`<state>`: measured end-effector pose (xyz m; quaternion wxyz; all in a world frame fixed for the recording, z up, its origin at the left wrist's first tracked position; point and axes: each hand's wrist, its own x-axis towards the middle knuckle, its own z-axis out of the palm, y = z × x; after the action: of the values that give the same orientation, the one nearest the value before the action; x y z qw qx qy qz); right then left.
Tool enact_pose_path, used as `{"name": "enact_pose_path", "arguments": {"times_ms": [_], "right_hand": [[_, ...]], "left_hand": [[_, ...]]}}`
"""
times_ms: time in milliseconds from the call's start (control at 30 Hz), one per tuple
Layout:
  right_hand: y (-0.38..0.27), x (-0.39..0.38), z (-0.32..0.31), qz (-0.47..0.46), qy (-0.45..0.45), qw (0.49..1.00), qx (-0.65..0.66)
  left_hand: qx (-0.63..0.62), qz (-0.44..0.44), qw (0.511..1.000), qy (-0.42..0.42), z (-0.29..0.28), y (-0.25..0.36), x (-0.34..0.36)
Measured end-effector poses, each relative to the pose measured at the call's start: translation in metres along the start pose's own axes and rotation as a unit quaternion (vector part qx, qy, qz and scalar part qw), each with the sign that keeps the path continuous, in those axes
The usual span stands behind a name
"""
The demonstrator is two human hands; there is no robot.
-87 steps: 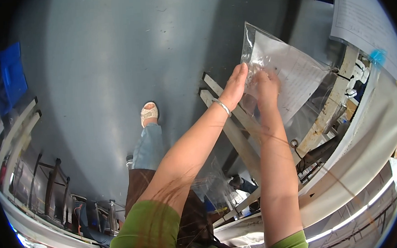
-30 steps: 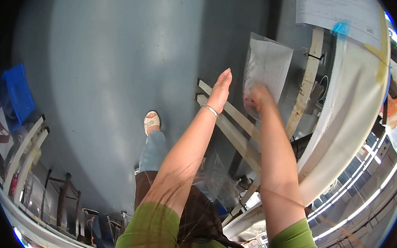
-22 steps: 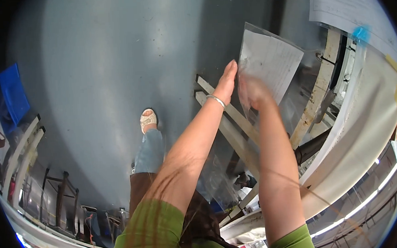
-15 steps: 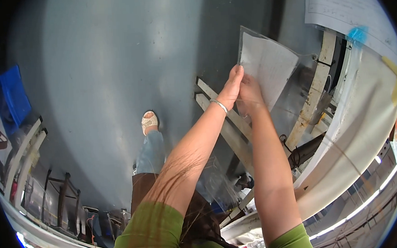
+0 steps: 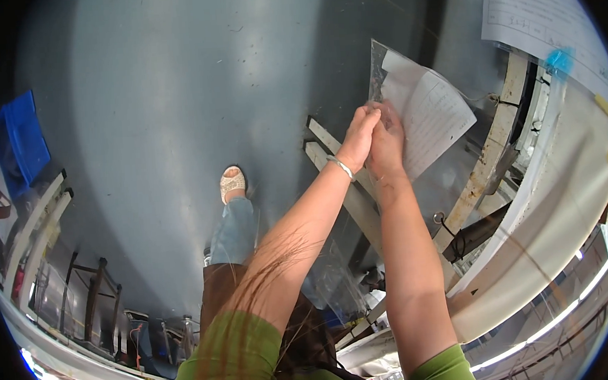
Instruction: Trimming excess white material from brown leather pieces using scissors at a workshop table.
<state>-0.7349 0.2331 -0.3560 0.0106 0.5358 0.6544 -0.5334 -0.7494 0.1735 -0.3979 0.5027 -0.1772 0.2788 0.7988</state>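
Both hands meet at the lower left edge of a clear plastic sleeve [image 5: 410,107] that holds a white printed sheet [image 5: 430,116]. The left hand [image 5: 360,139] has its fingers curled and pressed together, pinching the sleeve's edge from the left side; a thin silver bracelet [image 5: 343,167] circles its wrist just below the grip. The right hand [image 5: 387,143] lies directly against the left, fingers closed over the same edge, its back turned to the camera, so the exact placement of its fingertips on the plastic cannot be made out. The two hands touch one another along the knuckles. The sleeve stands up and away from the grip, tilted to the right, with the sheet inside it fanning out above and to the right of the fingers. Beneath the hands and forearms run pale wooden slats [image 5: 349,187] set at an angle on the grey floor [image 5: 173,93]. Down and to the left of the grip, well apart from it, a foot in a light sandal [image 5: 232,182] rests on the floor. To the right of the grip a long white panel [image 5: 560,174] curves past, and above it, near the frame's top right, another printed paper [image 5: 537,15] lies flat.
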Motion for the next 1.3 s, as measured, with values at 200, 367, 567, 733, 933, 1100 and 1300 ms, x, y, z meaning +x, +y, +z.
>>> {"name": "enact_pose_path", "arguments": {"times_ms": [200, 367, 567, 733, 933, 1100, 1300], "right_hand": [[-0.015, 0.002, 0.0, -0.135, -0.031, 0.982, -0.127], [-0.034, 0.028, -0.001, 0.03, -0.006, 0.997, 0.075], [-0.036, 0.024, 0.012, 0.051, -0.098, 0.992, 0.062], [-0.041, 0.017, 0.027, -0.155, -0.039, 0.982, -0.104], [-0.045, 0.016, 0.024, -0.202, -0.054, 0.974, -0.088], [-0.029, 0.009, 0.001, -0.024, -0.202, 0.978, -0.049], [-0.035, -0.002, -0.005, 0.096, -0.236, 0.966, 0.039]], "left_hand": [[0.014, 0.046, 0.999, -0.011, 0.017, 0.028, 0.004], [0.052, 0.038, 0.998, 0.012, 0.008, 0.026, 0.014], [0.074, 0.062, 0.991, 0.093, -0.004, 0.05, 0.049], [0.016, 0.024, 0.999, -0.028, -0.008, 0.08, 0.06], [-0.058, 0.016, 0.998, -0.014, 0.007, 0.078, 0.04], [-0.027, 0.005, 1.0, 0.012, 0.004, 0.089, 0.037], [0.041, 0.097, 0.987, 0.117, 0.008, 0.071, 0.027]]}}
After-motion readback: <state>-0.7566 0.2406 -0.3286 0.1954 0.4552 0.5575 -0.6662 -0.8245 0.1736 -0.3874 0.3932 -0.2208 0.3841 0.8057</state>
